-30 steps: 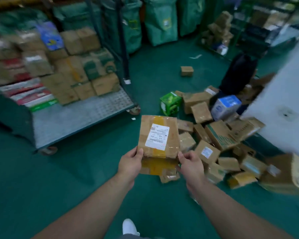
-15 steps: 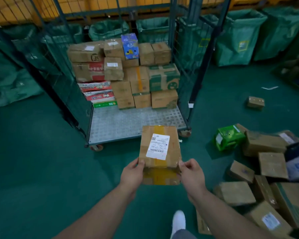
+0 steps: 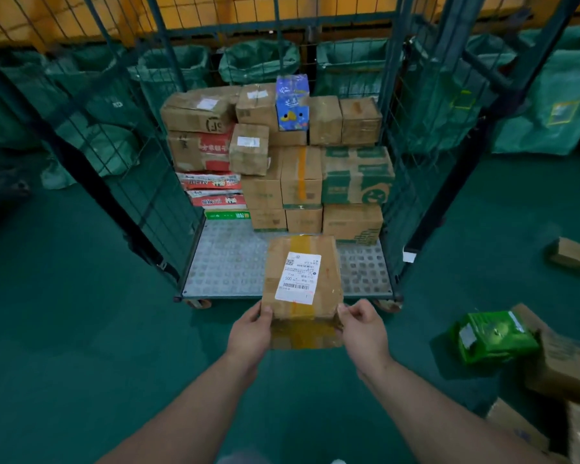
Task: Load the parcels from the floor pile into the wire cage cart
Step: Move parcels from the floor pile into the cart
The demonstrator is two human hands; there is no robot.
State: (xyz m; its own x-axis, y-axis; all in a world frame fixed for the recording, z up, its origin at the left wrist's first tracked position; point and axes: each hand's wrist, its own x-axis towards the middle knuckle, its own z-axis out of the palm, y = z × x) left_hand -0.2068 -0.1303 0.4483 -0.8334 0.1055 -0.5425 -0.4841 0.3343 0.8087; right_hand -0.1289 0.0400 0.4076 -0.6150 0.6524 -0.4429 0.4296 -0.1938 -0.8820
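A dark green floor spreads under us, with green sacks behind the wire and an orange wall beyond them. Straight ahead stands the cart, its open side facing us and its mesh walls upright at left, right and back. Both our bare forearms reach forward from the bottom of the view, side by side, with the wrists about level. Our left hand grips the parcel at its near left corner, thumb on top and fingers curled beneath. Our right hand pinches the near right corner, thumb on the top face. The parcel is a flat brown box with yellow tape along its length and a white label facing up. It hangs in the air between our hands, in front of the cart's open side. Its far end overlaps the bare metal deck in our view, though we cannot tell whether it has crossed the front edge. A stack of boxes fills the back of the deck. On the floor to our right lies the pile, with a green packet at its near edge, and a lone box sits apart, farther off.
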